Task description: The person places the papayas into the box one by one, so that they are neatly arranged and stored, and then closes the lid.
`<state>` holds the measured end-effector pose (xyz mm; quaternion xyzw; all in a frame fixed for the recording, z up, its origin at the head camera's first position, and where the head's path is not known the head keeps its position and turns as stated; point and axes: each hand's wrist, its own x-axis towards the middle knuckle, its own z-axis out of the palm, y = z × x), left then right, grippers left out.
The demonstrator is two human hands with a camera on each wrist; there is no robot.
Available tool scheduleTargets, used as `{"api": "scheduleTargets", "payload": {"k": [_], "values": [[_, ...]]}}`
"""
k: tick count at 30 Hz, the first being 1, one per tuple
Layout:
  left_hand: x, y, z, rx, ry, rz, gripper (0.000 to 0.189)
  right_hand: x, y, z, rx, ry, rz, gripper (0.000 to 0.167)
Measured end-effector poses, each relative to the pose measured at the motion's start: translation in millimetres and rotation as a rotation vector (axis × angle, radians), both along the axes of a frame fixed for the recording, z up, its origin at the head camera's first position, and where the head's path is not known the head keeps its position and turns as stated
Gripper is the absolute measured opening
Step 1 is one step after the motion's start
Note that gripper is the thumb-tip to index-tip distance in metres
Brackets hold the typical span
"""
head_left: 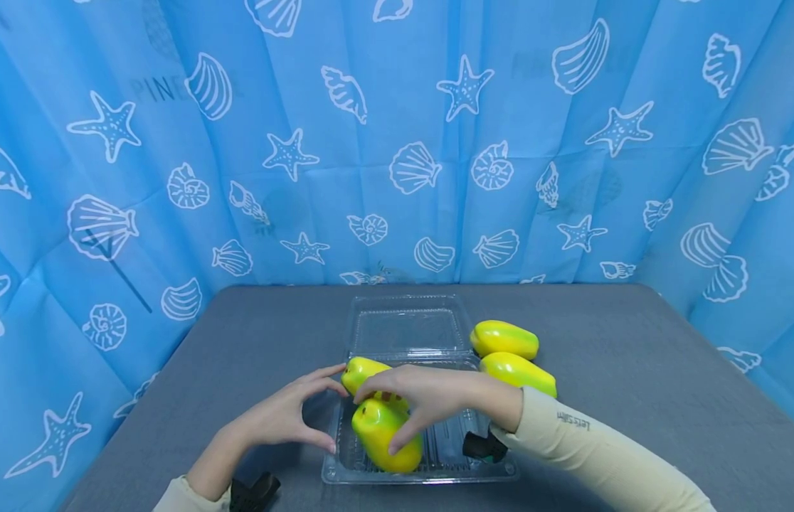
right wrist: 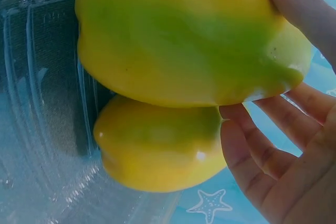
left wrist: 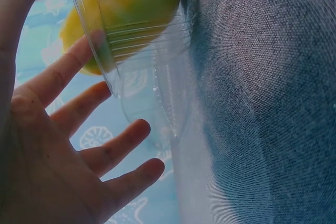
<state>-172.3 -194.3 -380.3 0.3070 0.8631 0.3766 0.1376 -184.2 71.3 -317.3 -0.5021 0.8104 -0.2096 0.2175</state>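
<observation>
A clear plastic clamshell box (head_left: 429, 479) lies unfolded on the table, with two yellow-green papayas in its base. My right hand (head_left: 429, 395) holds the front papaya (head_left: 385, 435) from above, thumb on the near side and fingers on the far side. Just behind it is the second papaya (head_left: 363, 371), beside which the right fingers pass in the right wrist view. At the box's left side is my left hand (head_left: 278, 414), thumb and fingers spread apart. In the left wrist view its fingers (left wrist: 121, 145) are extended beside the clear wall, gripping nothing.
Behind the base, the box's lid (head_left: 406, 331) lies folded back. Two more papayas (head_left: 504, 340) rest on the grey table (head_left: 275, 320) to the right of the box. A blue shell-patterned curtain (head_left: 397, 142) hangs behind the table and at its sides.
</observation>
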Motion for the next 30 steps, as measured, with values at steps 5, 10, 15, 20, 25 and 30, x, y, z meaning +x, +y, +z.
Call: {"api": "scheduleTargets", "payload": {"k": [5, 10, 15, 20, 25, 30], "values": [[-0.5, -0.9, 0.1, 0.006, -0.006, -0.015, 0.054, -0.4, -3.9, -1.3, 0.009, 0.0, 0.01, 0.063], [0.2, -0.5, 1.2, 0.011, -0.013, -0.019, 0.053, -1.3, -6.4, -2.7, 0.008, 0.001, 0.027, 0.064], [0.8, -0.2, 2.1, 0.003, -0.017, -0.007, 0.053, -2.2, -8.9, -5.4, -0.015, 0.008, 0.073, 0.065], [1.1, -0.3, 2.1, -0.001, -0.02, -0.003, 0.054, -1.4, -11.5, -7.0, -0.016, 0.018, 0.082, 0.066], [0.9, -0.5, 1.8, -0.003, -0.026, -0.004, 0.054, 0.4, -14.0, -7.2, -0.022, 0.016, 0.083, 0.063], [0.4, -0.7, 1.0, -0.005, -0.021, -0.005, 0.054, 1.3, -14.4, -8.3, -0.021, 0.027, 0.098, 0.06]]}}
